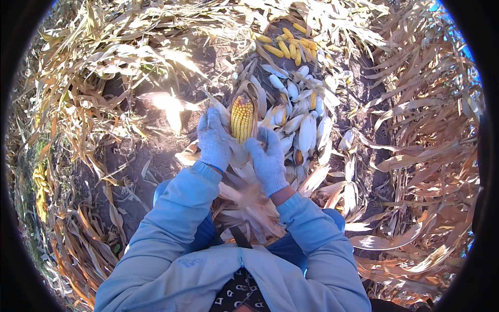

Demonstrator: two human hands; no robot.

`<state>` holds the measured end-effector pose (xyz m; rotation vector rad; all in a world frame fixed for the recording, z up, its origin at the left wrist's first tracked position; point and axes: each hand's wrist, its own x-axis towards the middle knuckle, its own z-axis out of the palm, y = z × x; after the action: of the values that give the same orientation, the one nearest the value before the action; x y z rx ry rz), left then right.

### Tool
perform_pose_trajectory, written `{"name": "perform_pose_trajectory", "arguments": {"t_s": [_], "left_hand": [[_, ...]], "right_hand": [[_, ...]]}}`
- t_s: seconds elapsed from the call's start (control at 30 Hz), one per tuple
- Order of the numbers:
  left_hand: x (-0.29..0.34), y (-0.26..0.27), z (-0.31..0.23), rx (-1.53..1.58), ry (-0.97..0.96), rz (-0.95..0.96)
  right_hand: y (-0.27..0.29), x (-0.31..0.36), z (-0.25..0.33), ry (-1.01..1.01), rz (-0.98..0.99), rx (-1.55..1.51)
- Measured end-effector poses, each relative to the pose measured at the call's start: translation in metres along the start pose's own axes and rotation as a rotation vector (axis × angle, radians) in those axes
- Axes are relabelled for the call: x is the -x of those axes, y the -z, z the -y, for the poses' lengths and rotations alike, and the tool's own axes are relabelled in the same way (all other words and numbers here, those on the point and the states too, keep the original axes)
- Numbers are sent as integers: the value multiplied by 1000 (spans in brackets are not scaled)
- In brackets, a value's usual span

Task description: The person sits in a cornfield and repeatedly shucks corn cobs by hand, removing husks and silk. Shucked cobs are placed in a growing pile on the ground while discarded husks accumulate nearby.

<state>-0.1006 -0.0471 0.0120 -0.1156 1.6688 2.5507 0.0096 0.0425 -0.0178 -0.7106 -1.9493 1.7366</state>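
The yellow cob lies between both hands' fingers.

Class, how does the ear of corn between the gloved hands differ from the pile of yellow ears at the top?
The ear of corn is a single one; the yellow pile holds many. The ear of corn is partly wrapped in opened husk; the yellow pile looks bare. The ear of corn points up the picture; the yellow pile lies at mixed angles. Both are yellow.

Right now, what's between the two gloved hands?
In the head view, a yellow corn ear with its pale husk opened lies between the left hand and right hand.
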Motion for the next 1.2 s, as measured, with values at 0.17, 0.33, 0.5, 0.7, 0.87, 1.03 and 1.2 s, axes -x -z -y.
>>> {"name": "perform_pose_trajectory", "arguments": {"t_s": [0.17, 0.33, 0.5, 0.7, 0.87, 1.03, 1.2], "left_hand": [[29, -7, 2, 80, -2, 263], [27, 1, -3, 173, 167, 274], [33, 1, -25, 396, 481, 300], [23, 31, -20, 279, 494, 889], [32, 33, -44, -263, -98, 1294], [-9, 40, -76, -434, -328, 1368], [-34, 42, -61, -355, -279, 606]], "right_hand": [[-8, 2, 5, -105, -11, -197], [-5, 3, 25, -329, -31, -548], [0, -10, 9, -500, -104, -759], [17, -30, -13, -553, -89, -1075], [50, -55, 13, -224, -105, -592], [75, -57, 18, -25, -59, 172], [55, -40, 16, -40, 225, 258]]}}
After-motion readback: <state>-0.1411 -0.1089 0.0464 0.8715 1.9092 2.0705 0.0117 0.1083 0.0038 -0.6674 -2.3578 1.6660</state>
